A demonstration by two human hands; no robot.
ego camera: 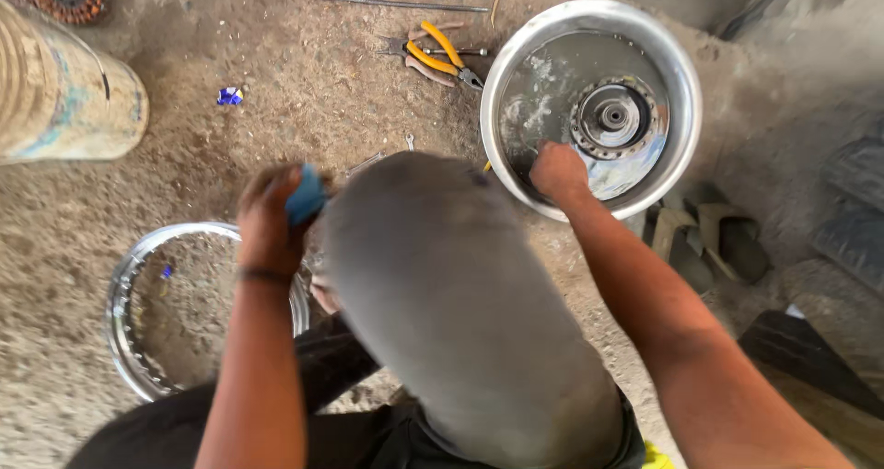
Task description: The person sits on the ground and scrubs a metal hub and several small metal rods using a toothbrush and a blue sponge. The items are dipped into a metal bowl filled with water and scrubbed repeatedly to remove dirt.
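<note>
Wheel hub (612, 116), metal, heavy and stiff, likely slick, lying in the steel basin (683, 92) at far right: grip its flange rim; your right hand (557, 170) rests fingers curled inside, left hand (272, 216) pinches a blue object (306, 196).

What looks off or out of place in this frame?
Mostly loose clutter. Yellow-handled pliers and a thin metal rod lie straight on the dirt, and a blue scrap sits nearby. The metal basin holds a wheel hub amid whitish residue. No visible damage.
</note>
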